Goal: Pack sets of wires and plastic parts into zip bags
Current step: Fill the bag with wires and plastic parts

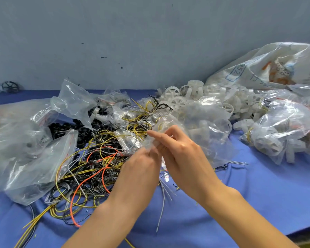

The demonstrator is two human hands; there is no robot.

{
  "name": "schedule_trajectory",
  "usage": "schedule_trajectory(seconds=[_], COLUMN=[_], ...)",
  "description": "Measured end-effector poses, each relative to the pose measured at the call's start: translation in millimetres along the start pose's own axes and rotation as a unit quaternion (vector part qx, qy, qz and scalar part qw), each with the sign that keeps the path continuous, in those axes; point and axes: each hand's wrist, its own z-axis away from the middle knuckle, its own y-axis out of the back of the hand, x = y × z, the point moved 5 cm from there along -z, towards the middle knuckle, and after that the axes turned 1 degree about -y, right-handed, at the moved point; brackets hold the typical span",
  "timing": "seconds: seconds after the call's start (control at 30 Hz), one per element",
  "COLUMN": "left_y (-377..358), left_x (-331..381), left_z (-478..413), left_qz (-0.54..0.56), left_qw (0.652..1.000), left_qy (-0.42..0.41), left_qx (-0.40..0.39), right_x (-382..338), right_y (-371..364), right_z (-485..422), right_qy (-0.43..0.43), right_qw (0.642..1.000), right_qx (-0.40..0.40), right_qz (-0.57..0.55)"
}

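**While Both Hands Pinch a Zip Bag, Grey Wires Hang Beneath**

Where the blue surface [258,194] lies barest, near the middle of its near edge, the two hands meet above it around a small clear zip bag [151,143]. The left hand [141,163] has its fingers curled in and nips the bag's lower part. The right hand [179,149] pinches the bag from the other side, its forefinger laid straight along the plastic. A few grey wires [162,201] hang from between the hands down to the surface; which hand holds them cannot be told.

Just left of the hands lies a tangled wire pile [89,169] of yellow, black, grey and orange loops. Beyond it, toward the far edge, black plastic parts [70,127] sit among crumpled clear bags [25,149] that spread to the left edge. White plastic parts [195,97] are heaped along the far edge to the right of centre. Filled bags [284,126] lie near the right edge, and a large white sack [276,68] leans at the far right corner.
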Motion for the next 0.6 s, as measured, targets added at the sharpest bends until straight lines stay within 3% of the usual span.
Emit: schedule_trajectory(seconds=[0.1,0.23,0.3,0.4,0.6], left_y=[-5,7,3,-3,-8], left_x=[-10,2,2,3,-3], left_z=[-2,1,2,2,0], left_qz=[0.087,-0.033,-0.059,-0.035,0.141], left_qw=[0.995,0.981,0.975,0.984,0.990], left_qy=[0.040,-0.138,-0.170,-0.145,-0.020], left_qx=[0.008,0.131,0.133,0.097,-0.009], right_x=[3,17,27,31,25], right_y=[-1,10,16,14,10], right_z=[-1,-7,-10,-9,-8], right_qy=[0.003,-0.030,-0.079,-0.103,-0.082], right_qw=[0.999,0.990,0.977,0.973,0.981], right_qx=[-0.007,0.037,0.061,0.040,0.024], right_qz=[-0.038,-0.133,-0.189,-0.205,-0.177])
